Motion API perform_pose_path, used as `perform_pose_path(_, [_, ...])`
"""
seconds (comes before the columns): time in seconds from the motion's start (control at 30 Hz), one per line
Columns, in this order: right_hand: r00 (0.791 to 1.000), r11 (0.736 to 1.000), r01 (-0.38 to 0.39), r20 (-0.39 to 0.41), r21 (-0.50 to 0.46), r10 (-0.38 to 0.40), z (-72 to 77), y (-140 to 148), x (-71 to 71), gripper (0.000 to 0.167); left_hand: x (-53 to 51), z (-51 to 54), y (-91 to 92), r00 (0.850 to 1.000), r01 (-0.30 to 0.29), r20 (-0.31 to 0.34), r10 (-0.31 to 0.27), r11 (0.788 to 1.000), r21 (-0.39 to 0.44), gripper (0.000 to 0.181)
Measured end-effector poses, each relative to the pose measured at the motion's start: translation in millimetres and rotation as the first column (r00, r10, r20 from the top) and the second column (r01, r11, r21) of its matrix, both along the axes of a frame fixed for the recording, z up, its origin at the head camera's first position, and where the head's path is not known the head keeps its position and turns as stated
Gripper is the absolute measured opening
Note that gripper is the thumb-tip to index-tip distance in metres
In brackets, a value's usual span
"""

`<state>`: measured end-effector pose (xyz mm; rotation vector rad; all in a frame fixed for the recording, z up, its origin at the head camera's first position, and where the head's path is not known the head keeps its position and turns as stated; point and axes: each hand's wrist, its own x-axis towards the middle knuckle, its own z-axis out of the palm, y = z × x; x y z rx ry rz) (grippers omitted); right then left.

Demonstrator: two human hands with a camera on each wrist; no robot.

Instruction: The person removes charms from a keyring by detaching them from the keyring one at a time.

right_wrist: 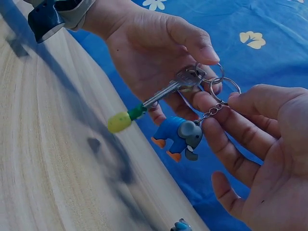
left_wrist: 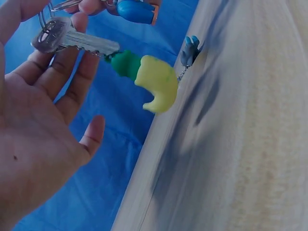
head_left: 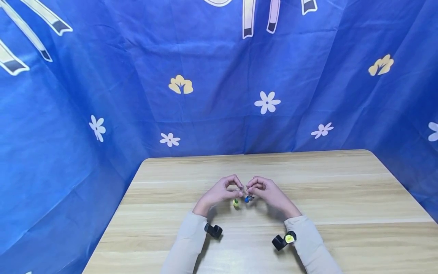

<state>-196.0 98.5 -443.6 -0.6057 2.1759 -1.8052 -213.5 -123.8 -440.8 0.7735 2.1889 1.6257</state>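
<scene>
Above the table, my left hand (head_left: 221, 191) pinches a metal ring that carries a silver key (right_wrist: 175, 88). From the same bunch hangs a yellow and green charm (left_wrist: 156, 84). My right hand (head_left: 270, 192) grips another key ring (right_wrist: 225, 91) between thumb and fingers, and the two rings touch or link; I cannot tell which. On a short chain below that ring dangles a blue and grey elephant keychain (right_wrist: 177, 137) with orange feet. The hands face each other with fingertips close together.
A small grey-blue figure (left_wrist: 190, 52) with a chain shows at the wooden table (head_left: 191, 228) in the left wrist view. Blue cloth (head_left: 219, 114) with flower prints hangs behind the table and at both sides. Black devices (head_left: 213, 231) are strapped at both wrists.
</scene>
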Motion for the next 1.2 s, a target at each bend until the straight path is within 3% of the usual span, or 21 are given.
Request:
perform_pose_path(0.37, [1.0,1.0,0.008,-0.005,-0.013,-0.008,1.0,-0.2,1.1,0.02,-0.1,-0.7,1.2,0.998,-0.056,0.002,0.056,0.998,-0.008,0.023])
perform_pose_path(0.9, [1.0,1.0,0.006,0.0,-0.023,-0.006,-0.3,1.6,0.1,0.019,0.5,-1.2,1.2,1.0,-0.016,-0.012,0.016,0.999,-0.044,0.027])
perform_pose_path(1.2, [0.999,0.999,0.036,0.002,-0.002,-0.036,-0.4,4.0,-3.1,0.019,1.4,2.8,-0.1,0.997,0.018,0.075,-0.016,1.0,-0.022,0.035])
